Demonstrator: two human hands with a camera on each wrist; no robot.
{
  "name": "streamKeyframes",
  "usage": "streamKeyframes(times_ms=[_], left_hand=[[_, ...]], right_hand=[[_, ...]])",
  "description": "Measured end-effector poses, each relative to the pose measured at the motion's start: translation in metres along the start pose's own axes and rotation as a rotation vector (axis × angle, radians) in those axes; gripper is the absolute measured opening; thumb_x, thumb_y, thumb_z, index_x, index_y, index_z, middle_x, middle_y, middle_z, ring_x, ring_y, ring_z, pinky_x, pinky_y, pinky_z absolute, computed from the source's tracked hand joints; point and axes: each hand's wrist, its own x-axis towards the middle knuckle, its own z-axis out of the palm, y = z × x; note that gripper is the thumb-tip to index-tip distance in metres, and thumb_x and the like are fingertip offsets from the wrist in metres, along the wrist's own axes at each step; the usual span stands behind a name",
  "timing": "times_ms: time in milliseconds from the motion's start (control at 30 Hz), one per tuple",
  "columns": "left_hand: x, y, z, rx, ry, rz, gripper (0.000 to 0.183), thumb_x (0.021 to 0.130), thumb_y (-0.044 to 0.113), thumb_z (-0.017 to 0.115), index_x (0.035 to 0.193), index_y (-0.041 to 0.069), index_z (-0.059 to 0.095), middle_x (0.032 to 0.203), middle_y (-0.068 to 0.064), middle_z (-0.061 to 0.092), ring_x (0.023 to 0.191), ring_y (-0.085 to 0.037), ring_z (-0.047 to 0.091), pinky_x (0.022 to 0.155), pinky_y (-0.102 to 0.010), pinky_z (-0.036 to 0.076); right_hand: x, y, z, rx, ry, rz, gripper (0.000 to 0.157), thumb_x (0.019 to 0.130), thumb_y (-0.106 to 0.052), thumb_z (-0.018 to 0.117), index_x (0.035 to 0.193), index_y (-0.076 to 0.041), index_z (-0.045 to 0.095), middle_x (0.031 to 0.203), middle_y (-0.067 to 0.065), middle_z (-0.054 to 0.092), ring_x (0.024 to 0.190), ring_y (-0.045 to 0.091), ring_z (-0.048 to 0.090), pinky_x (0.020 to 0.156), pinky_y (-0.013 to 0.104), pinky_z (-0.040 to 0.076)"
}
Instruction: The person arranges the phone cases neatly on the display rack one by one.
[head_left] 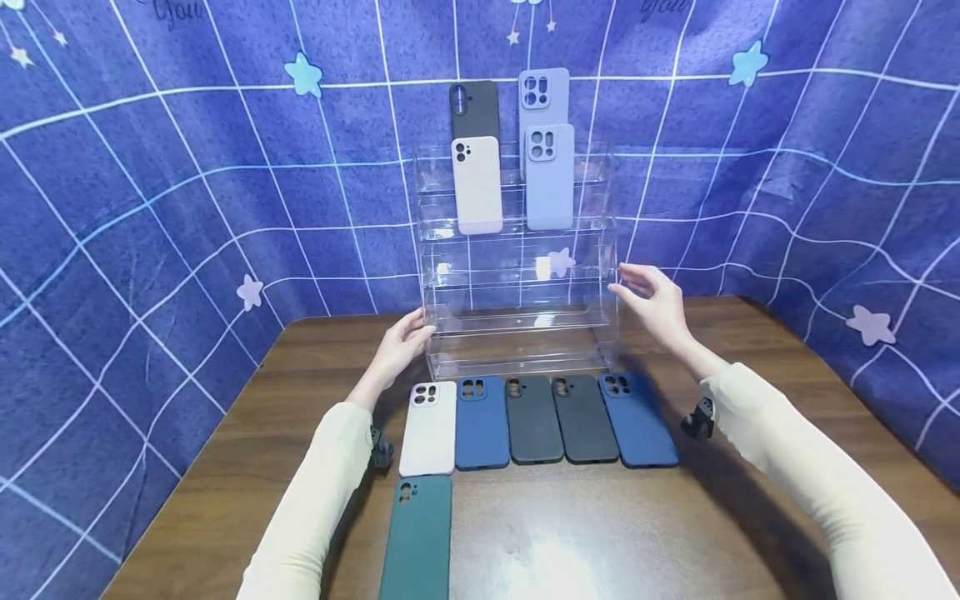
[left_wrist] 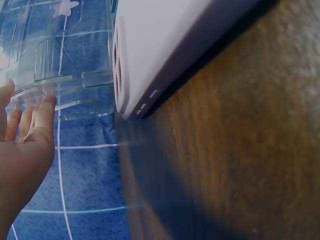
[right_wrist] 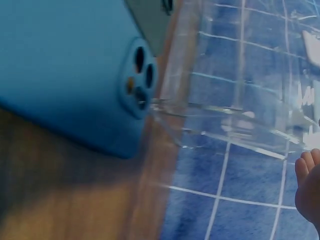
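A clear tiered display stand (head_left: 517,342) stands on the table, with a hand at each side. My left hand (head_left: 401,346) holds its lower left edge, thumb toward the front. In the left wrist view the fingers (left_wrist: 45,115) lie along the clear plastic. Higher up, my right hand (head_left: 654,304) holds the right edge between thumb and fingers. Only its fingertips (right_wrist: 312,160) show in the right wrist view. On the upper tiers stand a black phone case (head_left: 480,117), a cream case (head_left: 477,187) and two light blue cases, one before the other (head_left: 551,187).
Before the stand lies a row: a pale lilac case (head_left: 429,433), a blue case (head_left: 482,429), two black cases (head_left: 534,425) and another blue case (head_left: 641,425). A green case (head_left: 416,542) lies nearer me. Behind hangs a blue patterned cloth (head_left: 322,183).
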Motion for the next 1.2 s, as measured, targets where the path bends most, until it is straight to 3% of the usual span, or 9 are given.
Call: streamKeyframes(times_ms=[167,367,567,800,1000,1200], left_hand=[[0.000,-0.005,0.000,0.019,0.021,0.002,0.064,0.095,0.027,0.056,0.148,0.010,0.025,0.145,-0.018,0.038,0.129,-0.030,0.045,0.105,-0.036,0.043],[-0.002,-0.009,0.005,0.012,0.013,0.001,0.064,0.095,0.027,0.056,0.148,0.008,0.025,0.147,-0.019,0.036,0.130,-0.030,0.044,0.105,-0.036,0.042],[-0.003,-0.015,0.007,-0.001,0.014,0.007,0.064,0.095,0.026,0.055,0.148,0.006,0.025,0.145,-0.020,0.038,0.130,-0.031,0.045,0.105,-0.037,0.042],[-0.006,-0.018,0.012,0.003,0.012,-0.001,0.063,0.095,0.027,0.055,0.147,0.006,0.026,0.146,-0.020,0.037,0.130,-0.030,0.044,0.105,-0.037,0.042],[-0.006,-0.018,0.012,-0.008,0.003,0.011,0.063,0.095,0.026,0.056,0.147,0.005,0.026,0.147,-0.020,0.035,0.132,-0.030,0.043,0.106,-0.037,0.041],[-0.008,-0.010,0.006,0.035,0.016,0.038,0.063,0.095,0.025,0.055,0.147,0.003,0.026,0.145,-0.023,0.037,0.130,-0.033,0.043,0.105,-0.039,0.042]], right_hand=[[-0.011,0.011,-0.001,-0.003,-0.042,0.055,0.043,0.080,0.001,0.070,0.120,0.010,0.056,0.116,0.029,0.061,0.106,0.045,0.058,0.092,0.034,0.051],[-0.019,0.041,-0.005,-0.038,-0.138,0.139,0.052,0.083,-0.009,0.071,0.129,0.005,0.051,0.120,0.027,0.059,0.108,0.039,0.060,0.085,0.014,0.051],[-0.024,0.068,-0.003,-0.072,-0.248,0.218,0.064,0.084,-0.023,0.072,0.138,-0.004,0.044,0.128,0.021,0.057,0.115,0.035,0.057,0.092,0.022,0.050],[-0.034,0.079,0.000,-0.012,-0.299,0.278,0.071,0.084,-0.025,0.071,0.144,-0.011,0.037,0.134,0.021,0.051,0.118,0.035,0.054,0.078,0.003,0.044],[-0.041,0.084,-0.001,0.102,-0.346,0.307,0.073,0.087,-0.022,0.068,0.147,-0.012,0.028,0.142,0.020,0.041,0.125,0.035,0.047,0.085,0.006,0.045],[-0.039,0.086,0.007,0.152,-0.337,0.303,0.070,0.088,-0.026,0.067,0.147,-0.014,0.030,0.144,0.014,0.039,0.130,0.029,0.042,0.094,0.012,0.043]])
